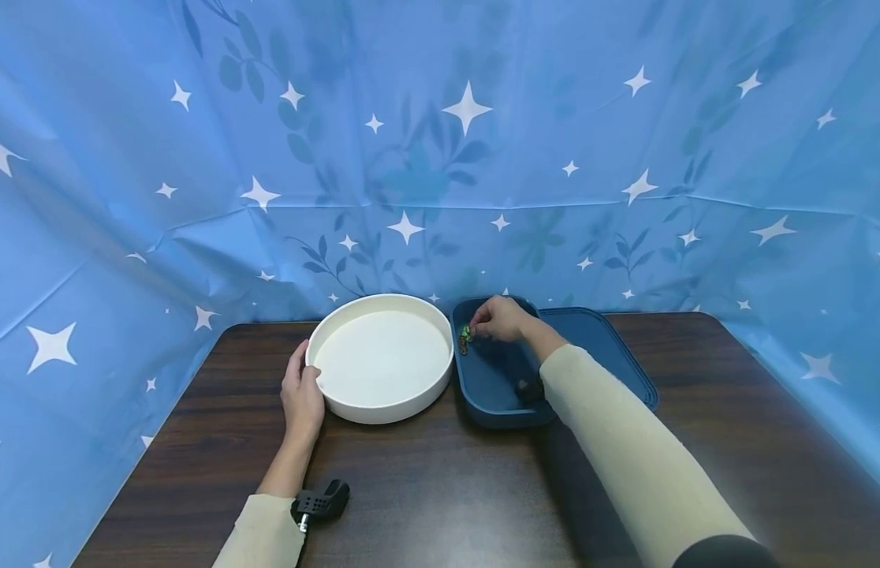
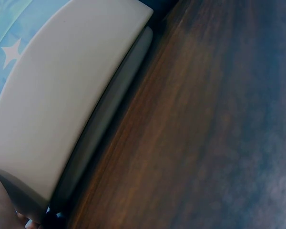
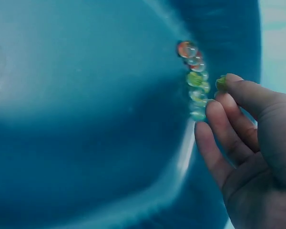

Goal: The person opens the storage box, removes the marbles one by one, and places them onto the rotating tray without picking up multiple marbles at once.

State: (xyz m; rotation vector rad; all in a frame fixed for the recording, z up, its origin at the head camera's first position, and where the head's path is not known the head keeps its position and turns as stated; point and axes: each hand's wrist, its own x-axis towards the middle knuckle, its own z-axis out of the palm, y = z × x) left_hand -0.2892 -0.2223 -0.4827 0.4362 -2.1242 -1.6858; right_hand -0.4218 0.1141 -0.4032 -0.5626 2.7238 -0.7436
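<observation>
My left hand [image 1: 302,398] grips the left side of a white round tray [image 1: 333,406], thumb over its rim. In the left wrist view the tray's pale wall [image 2: 62,90] fills the left side, with little of the hand showing. My right hand [image 1: 506,319] reaches into a dark blue bin [image 1: 490,422]. Between thumb and fingertip it pinches a green marble [image 3: 221,84]. Just beside the fingertips, several glass marbles [image 3: 196,79], clear with red, yellow and green inside, lie in a row along the bin's inner edge.
Right of the bin lies a flat blue lid [image 1: 589,331], partly behind the right forearm. A dark object [image 1: 529,390] shows in the bin near that sleeve. Everything stands on a dark wooden table [image 1: 440,497], with a blue starry curtain [image 1: 440,158] close behind.
</observation>
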